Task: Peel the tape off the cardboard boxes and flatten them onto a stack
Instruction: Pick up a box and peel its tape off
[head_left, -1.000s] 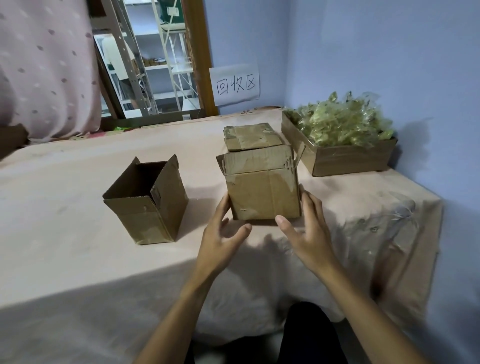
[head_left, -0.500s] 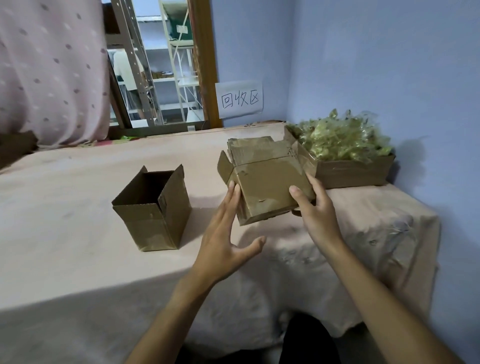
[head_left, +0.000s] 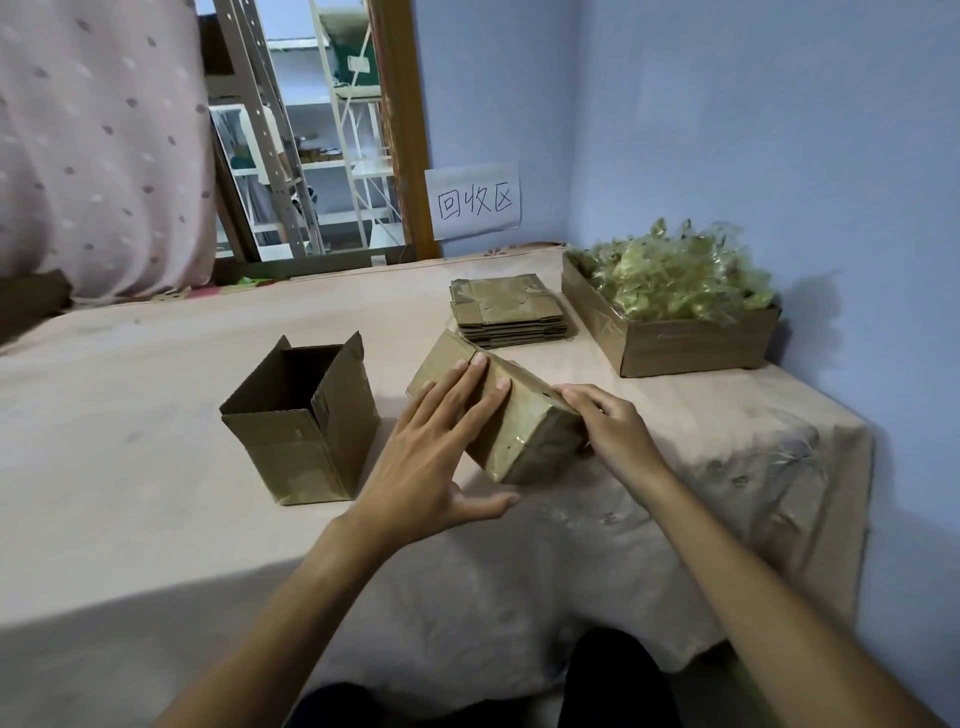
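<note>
The flattened stack at upper centre is done; the taped box at centre, under the flat left hand and gripped by the right hand, and the open box at left await flattening.

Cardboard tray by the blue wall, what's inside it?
The cardboard tray is heaped with crinkly, shiny yellow-green scraps, possibly peeled tape, piled above its rim. Anything under the heap, and the tray's floor, is covered.

Tilted box: we see brown cardboard under glossy tape.
Open box: matt corrugated cardboard.
Tablecloth: soft matt cloth.
</note>
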